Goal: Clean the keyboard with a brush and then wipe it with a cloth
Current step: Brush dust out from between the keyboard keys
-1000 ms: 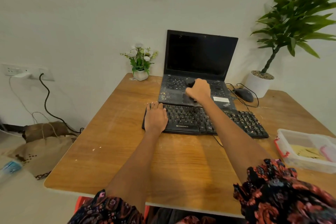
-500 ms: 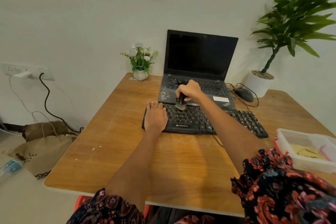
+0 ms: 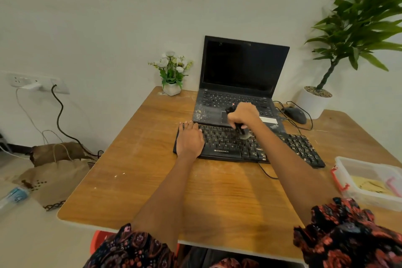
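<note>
A black keyboard (image 3: 291,148) lies across the middle of the wooden table (image 3: 134,172), just in front of an open laptop (image 3: 241,85). My left hand (image 3: 189,140) rests flat on the keyboard's left end, fingers straight. My right hand (image 3: 242,115) grips a small black brush (image 3: 241,130) above the keyboard's middle. Its pale bristles touch the upper key rows. The brush handle is mostly hidden in my fist. No cloth is visible apart from what may lie in the box at right.
A dusty patch shows on the laptop's palm rest. A black mouse (image 3: 295,114) and cables lie to the right of the laptop. A clear plastic box (image 3: 369,180) sits at the table's right edge. A small flower pot (image 3: 171,88) and a large potted plant (image 3: 315,100) stand at the back.
My right hand with the brush swept left along the keyboard's upper rows, then back right to the middle. My left hand has stayed on the keyboard's left end.
</note>
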